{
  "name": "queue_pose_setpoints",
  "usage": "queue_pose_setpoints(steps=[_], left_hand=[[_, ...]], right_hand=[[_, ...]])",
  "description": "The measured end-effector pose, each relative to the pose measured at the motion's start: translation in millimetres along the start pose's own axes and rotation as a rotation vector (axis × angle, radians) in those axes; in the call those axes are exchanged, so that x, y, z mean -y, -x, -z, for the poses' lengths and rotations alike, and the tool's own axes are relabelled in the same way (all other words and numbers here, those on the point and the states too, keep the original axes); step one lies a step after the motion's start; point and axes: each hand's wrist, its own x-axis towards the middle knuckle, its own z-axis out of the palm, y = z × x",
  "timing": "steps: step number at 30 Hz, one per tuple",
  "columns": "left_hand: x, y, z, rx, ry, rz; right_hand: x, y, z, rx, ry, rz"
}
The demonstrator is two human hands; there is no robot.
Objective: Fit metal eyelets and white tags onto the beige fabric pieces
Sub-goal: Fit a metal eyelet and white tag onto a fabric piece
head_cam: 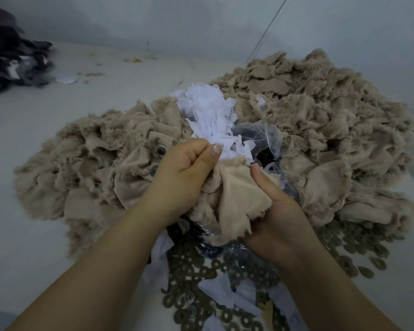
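Both my hands hold one frayed beige fabric piece [234, 199] in the middle of the view. My left hand [184, 170] grips its upper left edge with curled fingers and the thumb pressed on top. My right hand [275, 206] cups the piece from below, thumb lying on its top. A heap of white tags [208, 113] sits just beyond my hands. Several dark metal eyelets [194, 278] lie scattered on the floor under my wrists. One fabric piece at the left shows a fitted eyelet [160, 151].
Large piles of beige fabric pieces lie at the left [101, 163] and right [320, 120]. A clear plastic bag [261, 137] sits among them. Dark fabric [10, 56] is heaped at the far left. More eyelets [359, 249] spread at the right on the pale floor [34, 235].
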Motion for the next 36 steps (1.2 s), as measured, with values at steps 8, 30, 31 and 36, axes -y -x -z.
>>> queue_pose_setpoints(steps=[8,30,31,36], left_hand=[[14,4,12,0.275,-0.002,0.033],[15,13,-2,0.117,-0.160,0.000],[16,13,-5,0.086,-0.155,-0.003],[22,15,-7,0.025,-0.120,-0.040]], right_hand=[[0,-4,8,-0.014,-0.069,-0.062],[-18,-6,9,-0.091,0.280,0.241],[-19,-5,8,-0.113,0.321,0.285],[-15,-3,5,-0.121,0.171,0.257]])
